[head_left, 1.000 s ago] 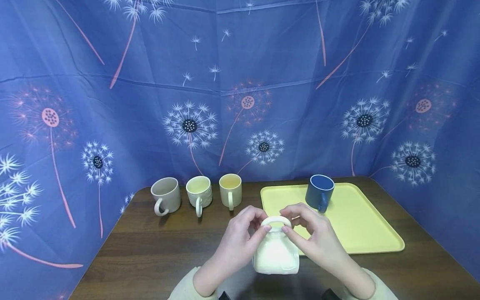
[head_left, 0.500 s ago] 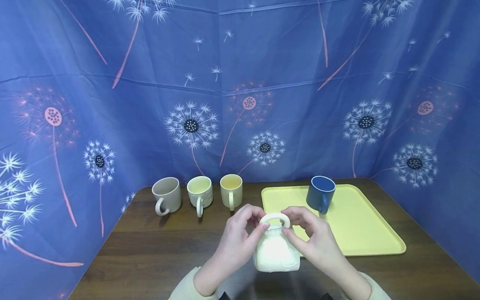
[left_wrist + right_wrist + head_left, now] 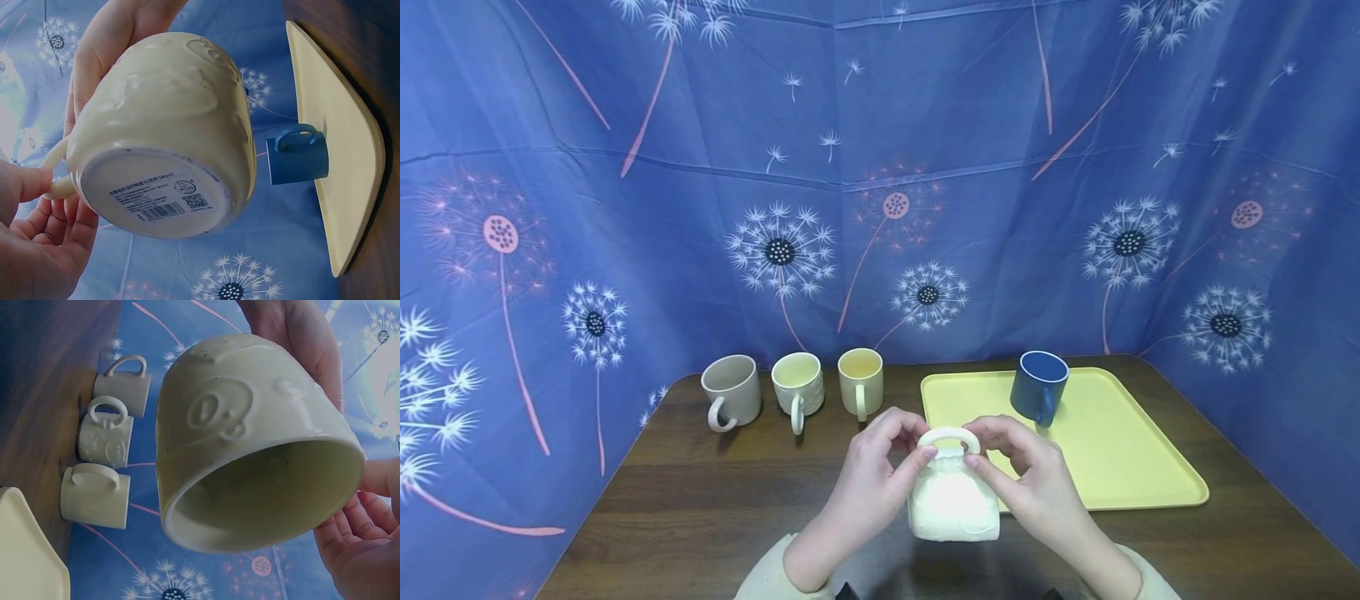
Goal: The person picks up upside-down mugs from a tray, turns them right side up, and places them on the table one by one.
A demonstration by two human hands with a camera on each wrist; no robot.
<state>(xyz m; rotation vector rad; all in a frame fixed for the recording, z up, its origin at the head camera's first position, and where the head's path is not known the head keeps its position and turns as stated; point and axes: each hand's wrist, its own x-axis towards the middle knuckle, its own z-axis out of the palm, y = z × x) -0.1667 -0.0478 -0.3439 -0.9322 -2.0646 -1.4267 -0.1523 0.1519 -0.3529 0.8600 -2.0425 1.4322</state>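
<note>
A cream mug (image 3: 953, 500) with a raised pattern is held in the air over the front of the table, lying on its side with its handle uppermost. My left hand (image 3: 874, 492) pinches one end of the handle between thumb and fingers. The other end is pinched by my right hand (image 3: 1037, 479). In the left wrist view the base of the mug (image 3: 159, 194) shows a printed label with a barcode. Its open mouth and hollow inside face the right wrist view, where the raised pattern on the mug (image 3: 219, 412) is plain.
A yellow tray (image 3: 1120, 467) lies on the right of the wooden table (image 3: 700, 508), with a dark blue mug (image 3: 1039, 385) upright on it. At the back left stand a grey mug (image 3: 733, 390), a patterned cream mug (image 3: 799, 383) and a plain cream mug (image 3: 861, 383). A blue cloth (image 3: 1000, 250) hangs behind.
The held mug has risen slightly and tipped a little, and my right fingers have shifted slightly on the handle. The mugs on the table and tray stay put.
</note>
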